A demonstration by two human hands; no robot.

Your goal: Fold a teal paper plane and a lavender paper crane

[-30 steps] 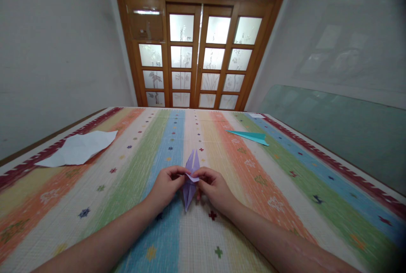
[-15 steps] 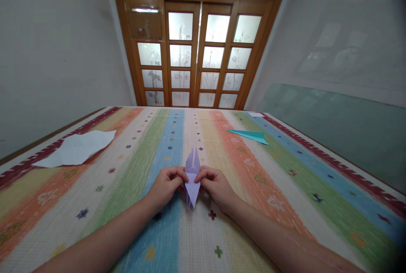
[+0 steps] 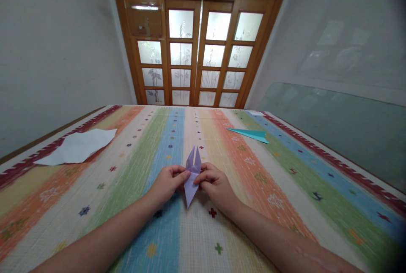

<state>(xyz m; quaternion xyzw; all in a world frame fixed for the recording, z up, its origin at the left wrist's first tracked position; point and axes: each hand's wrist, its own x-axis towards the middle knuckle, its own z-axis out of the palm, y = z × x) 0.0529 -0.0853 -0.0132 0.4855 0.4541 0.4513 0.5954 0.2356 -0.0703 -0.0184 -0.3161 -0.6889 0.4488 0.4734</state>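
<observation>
A purple folded origami paper is held between my two hands at the middle of the table. It has two narrow points at its far end, split by a slit, and one broad point towards me. My left hand pinches its left edge, thumb on top. My right hand grips the right edge with thumb and forefinger. The fingers underneath the paper are partly hidden.
On the left lies a creased white sheet of paper. A teal paper plane rests at the back right. A striped cloth covers the table. Beyond the far edge stand wooden doors with glass panes.
My fingers have shifted slightly on the purple paper. Its near end, which showed separate points before, now looks like a single point. The sheet and plane have stayed put.
</observation>
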